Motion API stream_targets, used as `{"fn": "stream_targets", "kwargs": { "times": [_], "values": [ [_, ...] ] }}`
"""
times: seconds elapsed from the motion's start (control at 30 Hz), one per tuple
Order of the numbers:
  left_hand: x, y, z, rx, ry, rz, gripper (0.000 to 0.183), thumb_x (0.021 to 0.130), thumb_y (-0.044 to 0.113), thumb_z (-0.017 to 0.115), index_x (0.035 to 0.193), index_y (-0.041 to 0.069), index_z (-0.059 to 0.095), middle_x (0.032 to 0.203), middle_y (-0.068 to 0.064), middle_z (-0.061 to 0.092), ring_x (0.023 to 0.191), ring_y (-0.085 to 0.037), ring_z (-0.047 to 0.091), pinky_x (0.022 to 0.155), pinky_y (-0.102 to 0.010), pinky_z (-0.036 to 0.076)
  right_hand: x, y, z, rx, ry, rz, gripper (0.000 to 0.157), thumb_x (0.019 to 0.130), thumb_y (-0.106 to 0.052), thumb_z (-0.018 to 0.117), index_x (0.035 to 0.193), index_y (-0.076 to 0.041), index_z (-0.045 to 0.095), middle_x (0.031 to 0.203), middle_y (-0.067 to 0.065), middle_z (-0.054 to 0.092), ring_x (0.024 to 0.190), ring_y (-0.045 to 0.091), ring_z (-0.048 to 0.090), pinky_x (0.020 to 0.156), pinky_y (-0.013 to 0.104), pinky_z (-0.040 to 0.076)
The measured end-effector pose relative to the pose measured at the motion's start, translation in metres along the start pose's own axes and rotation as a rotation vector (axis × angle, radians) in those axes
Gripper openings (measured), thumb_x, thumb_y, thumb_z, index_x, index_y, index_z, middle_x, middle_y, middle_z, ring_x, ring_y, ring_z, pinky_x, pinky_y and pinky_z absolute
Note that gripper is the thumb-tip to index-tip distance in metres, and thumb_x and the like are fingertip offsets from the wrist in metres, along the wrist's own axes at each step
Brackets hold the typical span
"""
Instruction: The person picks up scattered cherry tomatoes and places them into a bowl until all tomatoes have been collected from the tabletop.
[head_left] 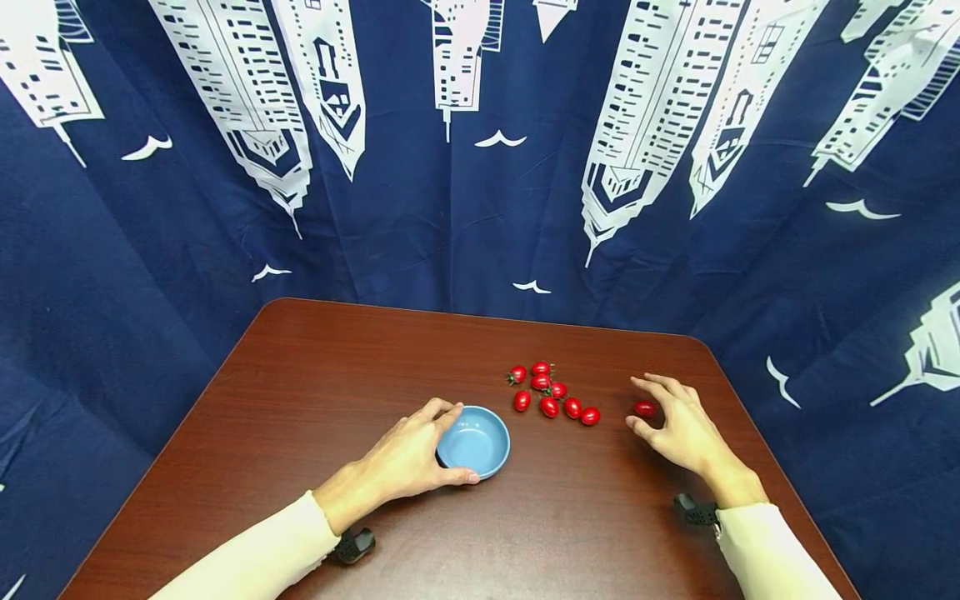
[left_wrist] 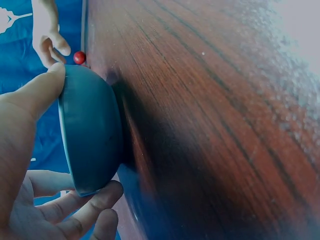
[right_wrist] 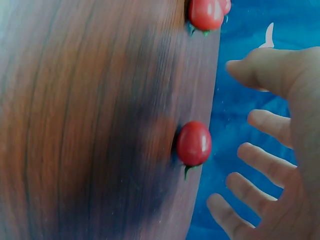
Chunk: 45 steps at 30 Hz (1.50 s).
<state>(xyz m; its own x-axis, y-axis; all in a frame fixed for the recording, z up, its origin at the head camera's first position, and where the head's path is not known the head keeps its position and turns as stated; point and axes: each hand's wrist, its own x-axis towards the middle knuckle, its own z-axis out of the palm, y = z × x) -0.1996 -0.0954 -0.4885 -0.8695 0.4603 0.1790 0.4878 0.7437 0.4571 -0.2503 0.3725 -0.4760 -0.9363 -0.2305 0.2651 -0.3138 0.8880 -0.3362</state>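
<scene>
The left hand (head_left: 411, 460) pinches a blue bowl (head_left: 476, 442) from its left side, the thumb at the near side of the rim and the fingers curled at the far side; the bowl is near the middle of the brown wooden tabletop (head_left: 360, 358), and whether its base touches the wood is hard to tell. Over at the right, the right hand (head_left: 681, 429) is spread, thumb well apart from the fingers, above a single red tomato (head_left: 644, 409) and clear of it. Between the bowl and that tomato, a little farther back, lies a loose cluster of eight tomatoes (head_left: 549, 407), some with green stems. Both arms wear white sleeves (head_left: 258, 546) and dark wrist devices (head_left: 355, 547). A navy curtain (head_left: 405, 233) with white upside-down buildings hangs beyond the far edge.
</scene>
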Motion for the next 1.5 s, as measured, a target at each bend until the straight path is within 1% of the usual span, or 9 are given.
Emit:
{"fn": "stream_targets", "kwargs": {
  "times": [0.17,0.27,0.4,0.57,0.73,0.83,0.93,1.3,1.5],
  "values": [
    [0.001,-0.001,0.001,-0.016,0.011,0.018,0.112,0.085,0.063,0.102,0.167,0.000,0.060,0.157,-0.010,0.067,0.125,-0.031,0.080,0.110,-0.051,0.066,0.002,0.010,0.001,0.007,-0.044,0.008,0.066,0.099,-0.021,0.091,0.158,-0.004,0.068,0.165,0.034,0.059,0.145,0.067,0.054,0.119,0.083,0.046],
    [0.002,-0.002,0.002,-0.030,0.013,0.005,0.113,0.083,0.063,0.103,0.167,0.000,0.060,0.156,-0.009,0.067,0.122,-0.030,0.080,0.109,-0.048,0.066,0.004,0.015,0.001,0.011,-0.051,-0.014,0.062,0.096,-0.018,0.094,0.152,-0.002,0.072,0.159,0.035,0.064,0.142,0.068,0.060,0.118,0.082,0.048],
    [0.002,-0.002,0.001,-0.066,0.015,-0.020,0.115,0.080,0.062,0.106,0.167,0.001,0.061,0.157,-0.008,0.068,0.126,-0.029,0.080,0.110,-0.049,0.066,0.004,0.018,0.003,0.013,-0.057,-0.029,0.057,0.093,-0.013,0.097,0.145,-0.004,0.078,0.148,0.031,0.072,0.129,0.054,0.073,0.107,0.068,0.060],
    [0.001,-0.002,-0.001,-0.120,0.008,-0.024,0.114,0.079,0.056,0.108,0.167,0.000,0.061,0.158,-0.010,0.069,0.138,-0.028,0.074,0.117,-0.050,0.063,0.002,0.023,0.007,0.044,-0.081,-0.013,0.048,0.094,-0.005,0.094,0.141,-0.004,0.081,0.138,0.025,0.077,0.120,0.041,0.078,0.093,0.047,0.070],
    [0.002,-0.005,-0.002,-0.140,-0.005,-0.005,0.112,0.080,0.051,0.108,0.166,-0.001,0.061,0.156,-0.011,0.071,0.142,-0.031,0.072,0.121,-0.052,0.060,0.001,0.025,0.010,0.066,-0.072,-0.004,0.041,0.094,0.004,0.090,0.134,-0.004,0.085,0.127,0.021,0.080,0.103,0.026,0.078,0.083,0.029,0.068],
    [0.002,-0.007,-0.003,-0.150,-0.014,-0.003,0.112,0.080,0.049,0.108,0.167,-0.001,0.061,0.156,-0.010,0.071,0.143,-0.032,0.071,0.122,-0.053,0.059,0.001,0.025,0.011,0.071,-0.062,-0.009,0.039,0.093,0.008,0.088,0.130,-0.004,0.086,0.120,0.019,0.080,0.093,0.017,0.076,0.078,0.023,0.065],
    [0.002,-0.007,-0.004,-0.162,-0.017,-0.007,0.111,0.080,0.048,0.109,0.167,-0.001,0.060,0.155,-0.010,0.071,0.143,-0.032,0.071,0.122,-0.053,0.059,0.003,0.023,0.011,0.063,-0.052,-0.011,0.038,0.093,0.009,0.088,0.128,-0.006,0.087,0.116,0.015,0.081,0.091,0.013,0.075,0.078,0.022,0.065],
    [0.001,-0.004,-0.005,-0.175,-0.015,-0.041,0.113,0.077,0.048,0.111,0.166,-0.002,0.061,0.154,-0.012,0.072,0.142,-0.036,0.071,0.121,-0.056,0.059,0.006,0.020,0.012,0.041,-0.033,-0.020,0.035,0.093,0.003,0.092,0.127,-0.008,0.087,0.110,0.009,0.082,0.092,0.018,0.079,0.079,0.029,0.064],
    [0.000,-0.005,-0.004,-0.174,-0.009,-0.048,0.114,0.076,0.049,0.111,0.166,-0.001,0.062,0.154,-0.012,0.072,0.142,-0.037,0.070,0.121,-0.058,0.059,0.007,0.012,0.011,0.027,0.009,-0.042,0.033,0.093,0.001,0.093,0.125,-0.007,0.087,0.107,0.008,0.083,0.090,0.017,0.079,0.080,0.033,0.065]
  ]
}}
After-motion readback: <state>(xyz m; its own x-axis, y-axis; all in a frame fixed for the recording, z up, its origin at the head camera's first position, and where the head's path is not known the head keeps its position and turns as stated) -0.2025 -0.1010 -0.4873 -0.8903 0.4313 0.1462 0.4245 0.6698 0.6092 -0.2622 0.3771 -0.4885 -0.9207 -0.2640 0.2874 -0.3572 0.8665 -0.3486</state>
